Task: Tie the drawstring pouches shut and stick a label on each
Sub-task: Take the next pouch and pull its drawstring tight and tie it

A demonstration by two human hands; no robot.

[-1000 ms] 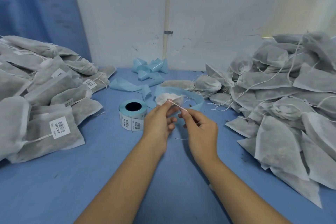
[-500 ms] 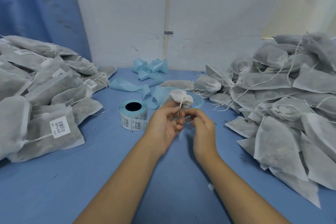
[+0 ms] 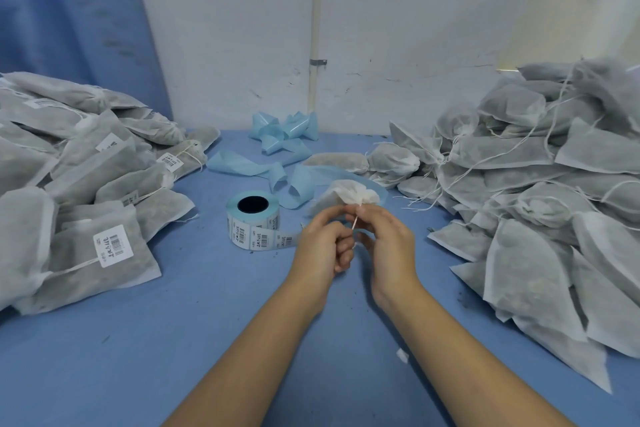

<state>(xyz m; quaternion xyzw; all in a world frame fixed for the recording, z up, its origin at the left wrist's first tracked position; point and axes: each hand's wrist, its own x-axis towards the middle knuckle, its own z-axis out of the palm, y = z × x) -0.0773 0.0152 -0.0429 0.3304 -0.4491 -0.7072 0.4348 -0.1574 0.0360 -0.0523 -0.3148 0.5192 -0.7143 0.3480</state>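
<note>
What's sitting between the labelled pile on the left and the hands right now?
In the head view, the label roll stands on the blue table between the labelled pile and the hands.

Label roll (image 3: 254, 218) lies between left (image 3: 79, 184) and right pouch piles (image 3: 540, 191).

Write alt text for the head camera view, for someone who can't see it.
Two bare hands, left and right, work a pouch's drawstring over a blue table, beside a label roll. Labelled pouches are heaped left, unlabelled ones right.
</note>
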